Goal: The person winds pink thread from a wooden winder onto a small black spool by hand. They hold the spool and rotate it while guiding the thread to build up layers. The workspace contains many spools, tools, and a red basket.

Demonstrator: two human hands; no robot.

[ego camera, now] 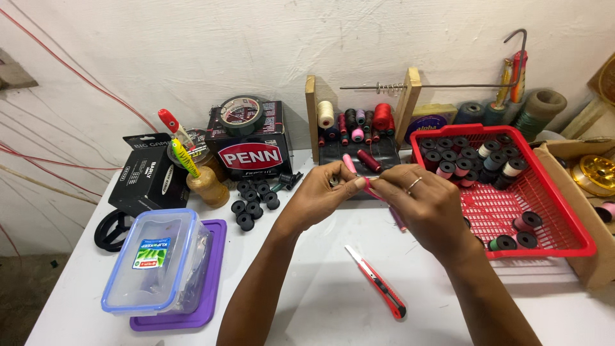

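My left hand (320, 192) and my right hand (423, 205) meet above the white table (320, 295), both pinching a thin pink stick-like piece (350, 164) whose top end pokes up between the fingertips. A pink strand or lower part of it runs down past my right palm toward the table. My right hand wears a ring. A red utility knife (378, 282) lies on the table just below both hands.
A red basket (564, 237) of thread bobbins sits right. A wooden rack with thread spools (359, 122) stands behind the hands. Several black bobbins (255, 195), black boxes (251, 142), a tape roll and a clear container on a purple lid (160, 263) lie left.
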